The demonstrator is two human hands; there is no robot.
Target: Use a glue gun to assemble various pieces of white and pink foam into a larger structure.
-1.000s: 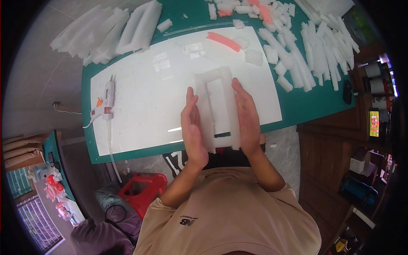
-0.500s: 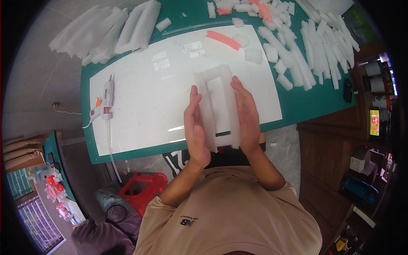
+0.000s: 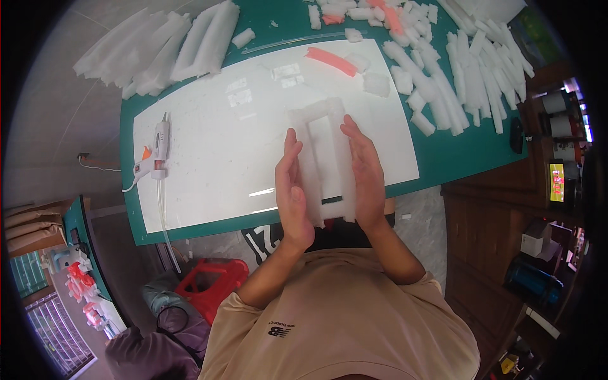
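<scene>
A rectangular frame of white foam strips (image 3: 345,164), with a long opening in its middle, is upheld between my two palms at the table's near edge. My left hand (image 3: 293,190) presses along its left side, fingers stretched out and pointing away from me. Against the right side lies my right hand (image 3: 367,168), its fingers likewise straight. The frame's near end reaches past the table edge. Beyond it, a pink foam strip (image 3: 331,61) and a white foam block (image 3: 376,85) lie on the white sheet (image 3: 209,152).
On the left of the sheet lies a white glue gun (image 3: 160,149) with its cord. Long white foam pieces (image 3: 206,38) are stacked at the far left of the green table (image 3: 456,155); many foam strips (image 3: 484,79) cover the far right. A red plastic stool (image 3: 215,285) stands below.
Both hands have drawn very slightly closer together against the foam frame. The other things on the table stay where they were.
</scene>
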